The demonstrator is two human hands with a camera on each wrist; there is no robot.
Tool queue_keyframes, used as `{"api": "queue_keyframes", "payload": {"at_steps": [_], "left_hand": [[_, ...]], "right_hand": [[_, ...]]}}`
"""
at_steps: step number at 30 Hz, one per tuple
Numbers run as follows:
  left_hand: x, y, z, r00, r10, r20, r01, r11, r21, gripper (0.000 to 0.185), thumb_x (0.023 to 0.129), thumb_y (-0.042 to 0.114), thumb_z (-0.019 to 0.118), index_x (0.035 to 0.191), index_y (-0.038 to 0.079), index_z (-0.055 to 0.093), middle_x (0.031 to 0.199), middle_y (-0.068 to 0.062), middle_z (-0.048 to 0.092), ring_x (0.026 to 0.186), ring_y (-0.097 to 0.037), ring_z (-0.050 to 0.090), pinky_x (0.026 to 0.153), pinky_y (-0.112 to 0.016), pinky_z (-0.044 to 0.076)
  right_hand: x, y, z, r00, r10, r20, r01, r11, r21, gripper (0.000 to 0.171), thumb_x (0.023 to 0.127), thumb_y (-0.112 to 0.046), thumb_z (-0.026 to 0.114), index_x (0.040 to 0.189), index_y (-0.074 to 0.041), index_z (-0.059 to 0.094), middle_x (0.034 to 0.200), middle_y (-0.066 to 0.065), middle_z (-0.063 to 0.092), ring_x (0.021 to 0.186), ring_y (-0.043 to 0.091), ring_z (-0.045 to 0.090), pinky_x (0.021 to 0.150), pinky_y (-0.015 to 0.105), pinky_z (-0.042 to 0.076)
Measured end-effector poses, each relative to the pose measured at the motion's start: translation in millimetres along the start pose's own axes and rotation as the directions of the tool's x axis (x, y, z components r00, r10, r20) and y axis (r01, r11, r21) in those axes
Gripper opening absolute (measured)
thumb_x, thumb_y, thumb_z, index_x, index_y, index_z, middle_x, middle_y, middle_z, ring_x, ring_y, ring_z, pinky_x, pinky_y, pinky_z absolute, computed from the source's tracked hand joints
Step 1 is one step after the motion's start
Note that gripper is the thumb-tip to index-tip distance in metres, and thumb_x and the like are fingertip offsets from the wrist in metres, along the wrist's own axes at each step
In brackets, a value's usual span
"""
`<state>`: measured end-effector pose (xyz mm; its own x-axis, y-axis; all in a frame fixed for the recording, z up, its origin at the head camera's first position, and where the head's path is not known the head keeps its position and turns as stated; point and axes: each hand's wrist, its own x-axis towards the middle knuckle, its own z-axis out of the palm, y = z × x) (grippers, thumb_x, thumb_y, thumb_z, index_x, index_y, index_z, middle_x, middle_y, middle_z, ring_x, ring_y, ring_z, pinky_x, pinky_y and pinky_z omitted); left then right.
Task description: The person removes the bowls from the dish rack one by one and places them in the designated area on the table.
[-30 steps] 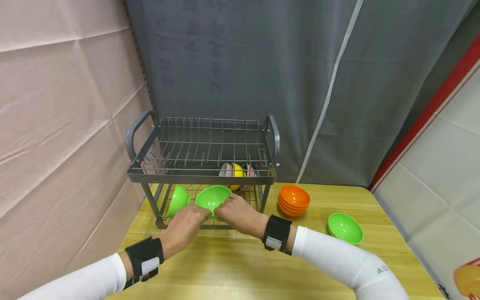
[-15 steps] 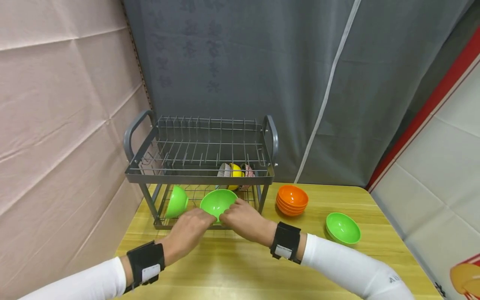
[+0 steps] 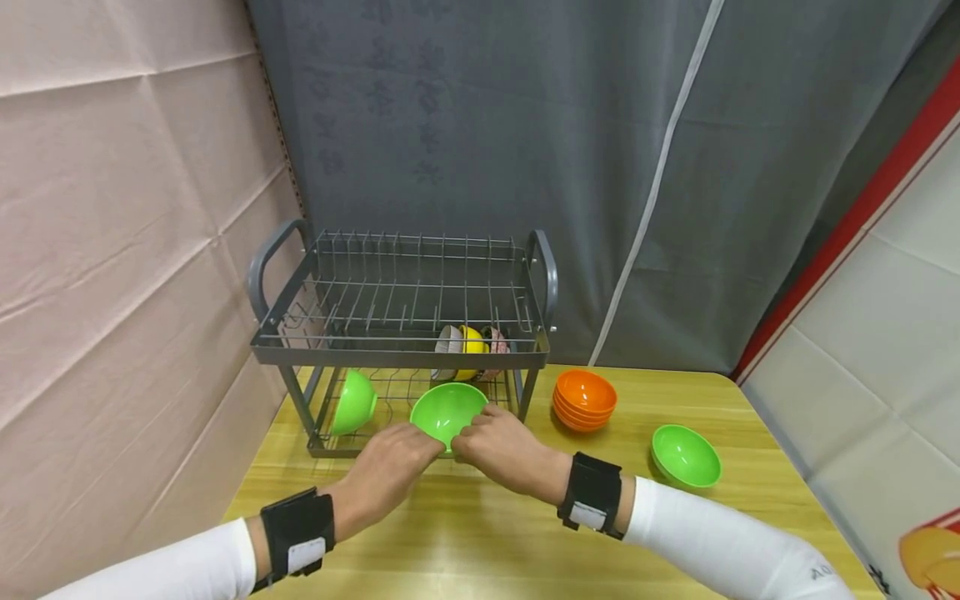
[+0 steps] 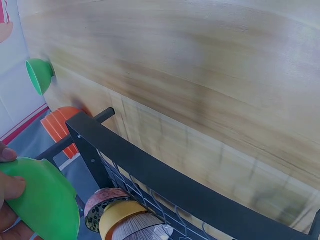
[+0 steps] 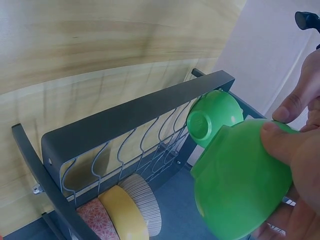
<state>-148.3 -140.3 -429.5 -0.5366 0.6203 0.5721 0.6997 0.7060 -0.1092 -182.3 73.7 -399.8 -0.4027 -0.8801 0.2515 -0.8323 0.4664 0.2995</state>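
Observation:
Both hands hold one green bowl [image 3: 442, 406] at its near rim, in front of the rack's lower tier. My left hand [image 3: 392, 467] grips the rim from the left, and my right hand [image 3: 504, 447] grips it from the right. In the right wrist view, thumbs press the bowl's outside [image 5: 237, 185]; the fingers are partly hidden. A second green bowl [image 3: 354, 403] stands on its side at the left of the lower tier. The dark grey two-tier dish rack [image 3: 401, 359] carries a yellow bowl [image 3: 471, 342] between a grey-striped bowl [image 3: 448, 342] and a pink patterned bowl [image 3: 498, 343].
A stack of orange bowls [image 3: 585, 400] stands on the wooden table [image 3: 480, 550] right of the rack. Farther right sits another green bowl [image 3: 686, 457]. A grey curtain [image 3: 465, 150] hangs behind, and a pink cloth wall [image 3: 135, 275] borders the left side.
Both hands and the green bowl they hold have moved to the right and a little nearer to me. The other bowls and the rack have stayed in place.

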Motion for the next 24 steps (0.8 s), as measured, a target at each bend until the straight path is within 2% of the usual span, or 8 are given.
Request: {"api": "queue_keyframes", "payload": {"at_steps": [4, 9, 14, 19, 24], "left_hand": [[1.0, 1.8, -1.8, 1.000, 0.015, 0.006, -0.015, 1.000, 0.003, 0.033, 0.071, -0.006, 0.080, 0.090, 0.020, 0.073, 0.084, 0.007, 0.077, 0.077, -0.009, 0.070, 0.077, -0.027, 0.060], [1.8, 3.8, -3.3, 0.999, 0.046, -0.009, -0.046, 0.999, 0.010, 0.035, 0.068, -0.008, 0.080, 0.088, 0.019, 0.071, 0.084, 0.007, 0.077, 0.077, -0.009, 0.069, 0.078, -0.027, 0.059], [5.4, 7.4, -3.3, 0.997, 0.074, -0.013, -0.074, 0.997, -0.011, 0.030, 0.073, -0.002, 0.082, 0.091, 0.019, 0.072, 0.090, 0.006, 0.078, 0.085, -0.009, 0.071, 0.084, -0.028, 0.060], [7.3, 13.2, -5.1, 0.996, 0.094, 0.009, -0.093, 0.995, -0.040, 0.020, 0.078, 0.012, 0.084, 0.094, 0.017, 0.073, 0.097, 0.004, 0.078, 0.096, -0.014, 0.071, 0.091, -0.030, 0.059], [4.8, 17.4, -5.5, 0.995, 0.077, 0.066, -0.076, 0.997, -0.016, 0.032, 0.083, 0.030, 0.082, 0.111, 0.017, 0.074, 0.120, -0.003, 0.075, 0.117, -0.023, 0.069, 0.101, -0.038, 0.057]], "right_hand": [[-4.3, -0.8, -0.9, 1.000, 0.004, -0.015, -0.003, 1.000, 0.025, 0.013, 0.086, -0.037, 0.076, 0.082, -0.026, 0.071, 0.074, -0.017, 0.070, 0.067, 0.005, 0.060, 0.070, 0.022, 0.041], [-8.8, -2.0, -1.0, 1.000, 0.012, -0.025, -0.011, 0.999, 0.030, 0.015, 0.085, -0.039, 0.076, 0.081, -0.026, 0.071, 0.073, -0.017, 0.069, 0.066, 0.005, 0.059, 0.068, 0.021, 0.038], [-16.1, -2.5, -1.4, 0.999, 0.024, -0.041, -0.023, 1.000, 0.020, 0.017, 0.085, -0.039, 0.077, 0.077, -0.025, 0.069, 0.068, -0.017, 0.065, 0.063, 0.005, 0.056, 0.068, 0.021, 0.039], [-25.4, -3.4, -3.5, 0.996, 0.031, -0.082, -0.031, 1.000, -0.002, 0.020, 0.081, -0.039, 0.081, 0.075, -0.025, 0.067, 0.064, -0.016, 0.062, 0.062, 0.005, 0.058, 0.067, 0.022, 0.041], [-31.8, -3.1, -3.9, 0.995, 0.040, -0.088, -0.042, 0.999, -0.023, 0.020, 0.080, -0.040, 0.081, 0.076, -0.025, 0.068, 0.066, -0.016, 0.065, 0.065, 0.004, 0.062, 0.069, 0.022, 0.044]]}}
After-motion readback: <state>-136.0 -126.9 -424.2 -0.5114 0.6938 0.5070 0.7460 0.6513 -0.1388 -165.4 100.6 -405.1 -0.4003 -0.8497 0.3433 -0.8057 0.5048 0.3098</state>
